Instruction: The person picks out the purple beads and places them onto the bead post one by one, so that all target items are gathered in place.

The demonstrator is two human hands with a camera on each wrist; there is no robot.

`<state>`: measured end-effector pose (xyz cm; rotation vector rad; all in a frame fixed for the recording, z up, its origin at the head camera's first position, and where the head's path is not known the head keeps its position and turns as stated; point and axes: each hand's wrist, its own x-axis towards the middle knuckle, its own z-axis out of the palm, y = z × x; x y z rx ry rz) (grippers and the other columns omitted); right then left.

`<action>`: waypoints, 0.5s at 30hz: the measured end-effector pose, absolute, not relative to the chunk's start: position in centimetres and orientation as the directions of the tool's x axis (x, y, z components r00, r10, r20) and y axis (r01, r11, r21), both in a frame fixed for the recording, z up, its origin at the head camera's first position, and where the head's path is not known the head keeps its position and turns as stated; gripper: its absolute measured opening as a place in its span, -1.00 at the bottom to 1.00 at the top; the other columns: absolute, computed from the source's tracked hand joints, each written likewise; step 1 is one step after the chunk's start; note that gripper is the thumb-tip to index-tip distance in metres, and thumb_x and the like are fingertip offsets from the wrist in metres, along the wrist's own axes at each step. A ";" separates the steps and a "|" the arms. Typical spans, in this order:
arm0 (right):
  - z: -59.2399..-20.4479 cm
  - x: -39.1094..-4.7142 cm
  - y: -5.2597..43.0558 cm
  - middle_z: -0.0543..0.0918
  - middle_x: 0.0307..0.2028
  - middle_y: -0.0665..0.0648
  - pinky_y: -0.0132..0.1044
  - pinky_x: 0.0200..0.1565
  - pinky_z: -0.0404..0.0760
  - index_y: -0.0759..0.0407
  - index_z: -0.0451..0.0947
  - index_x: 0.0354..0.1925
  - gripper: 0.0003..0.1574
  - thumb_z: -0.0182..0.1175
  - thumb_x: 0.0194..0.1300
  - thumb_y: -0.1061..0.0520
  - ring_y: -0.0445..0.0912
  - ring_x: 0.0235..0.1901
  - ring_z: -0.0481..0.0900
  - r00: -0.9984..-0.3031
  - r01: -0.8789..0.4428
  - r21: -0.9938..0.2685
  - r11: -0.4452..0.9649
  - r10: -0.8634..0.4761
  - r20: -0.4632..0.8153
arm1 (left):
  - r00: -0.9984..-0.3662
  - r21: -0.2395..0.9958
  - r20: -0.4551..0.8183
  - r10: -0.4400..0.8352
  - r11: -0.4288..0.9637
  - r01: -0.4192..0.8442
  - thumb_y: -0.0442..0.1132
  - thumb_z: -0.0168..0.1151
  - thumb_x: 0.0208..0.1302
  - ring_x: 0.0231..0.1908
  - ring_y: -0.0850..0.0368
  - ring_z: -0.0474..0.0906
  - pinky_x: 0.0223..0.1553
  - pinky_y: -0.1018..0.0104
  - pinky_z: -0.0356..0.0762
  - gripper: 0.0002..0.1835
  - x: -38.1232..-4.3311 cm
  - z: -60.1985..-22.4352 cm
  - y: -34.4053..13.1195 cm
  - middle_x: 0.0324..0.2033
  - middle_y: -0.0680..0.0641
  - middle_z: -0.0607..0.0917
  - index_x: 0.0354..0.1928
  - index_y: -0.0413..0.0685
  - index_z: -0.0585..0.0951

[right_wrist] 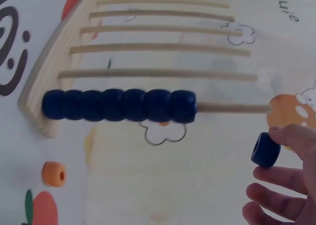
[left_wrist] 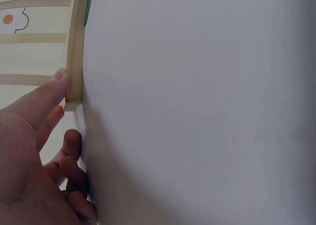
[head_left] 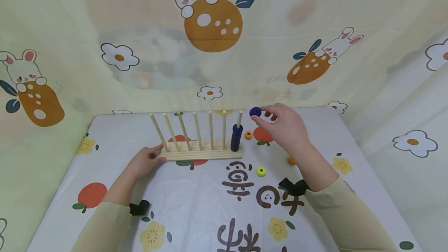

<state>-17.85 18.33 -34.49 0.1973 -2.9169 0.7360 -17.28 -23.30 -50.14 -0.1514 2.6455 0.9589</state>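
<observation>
My right hand (head_left: 285, 125) pinches a dark blue bead (head_left: 255, 112) between thumb and finger, up beside the top of the rightmost peg. In the right wrist view, the hole of that blue bead (right_wrist: 265, 150) shows, and it is apart from the peg. The wooden peg rack (head_left: 201, 154) has a row of several upright pegs. A stack of blue beads (head_left: 236, 138) fills the lower part of the rightmost peg; the other pegs are bare. My left hand (head_left: 145, 161) grips the left end of the base, thumb in front and a finger behind.
An orange bead (head_left: 248, 135) lies just right of the rack. Nearer on the cloth is a yellow-green bead (head_left: 261, 171). Another orange bead (head_left: 291, 161) is partly hidden by my right forearm. A patterned cloth wall (head_left: 154, 84) rises behind the table.
</observation>
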 end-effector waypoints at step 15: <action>-33.3 -17.5 16.3 0.63 -0.08 0.08 -0.10 -0.15 0.51 0.05 0.62 0.18 -0.35 0.25 0.30 -0.31 0.01 -0.11 0.52 -0.970 -0.208 -0.514 0.832 -0.110 0.216 | -0.939 0.602 -0.344 0.008 0.769 -0.214 -0.02 0.31 0.33 -0.07 -0.13 0.35 -0.04 -0.03 0.40 -0.28 -17.2 -50.0 -23.3 -0.04 -0.26 0.45 0.47 0.07 0.31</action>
